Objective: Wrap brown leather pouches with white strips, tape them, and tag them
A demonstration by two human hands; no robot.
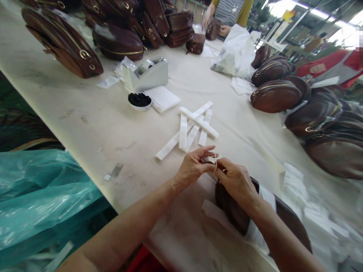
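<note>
Together, in front of me, my left hand [194, 164] and my right hand [238, 181] are closed on a small piece. My left fingers pinch a short whitish strip [209, 160], its index finger stretched out. A thin pale band [215, 166], string or elastic, loops around that piece, and my right fingertips grip it. Below my right hand and forearm lies a dark brown leather bag [292, 219], partly hidden, with white wrapping [266, 198] around it. Several white foam-like strips [183, 132] lie crossed on the table just beyond my hands.
A tape dispenser [151, 74], a bowl of black bands [139, 101] and white sheets [164, 99] stand ahead. Brown bags [119, 41] are piled at the back, more bags [279, 94] at right. A co-worker [229, 15] handles a small bag across the table [147, 139]. Teal plastic [42, 200] hangs left.
</note>
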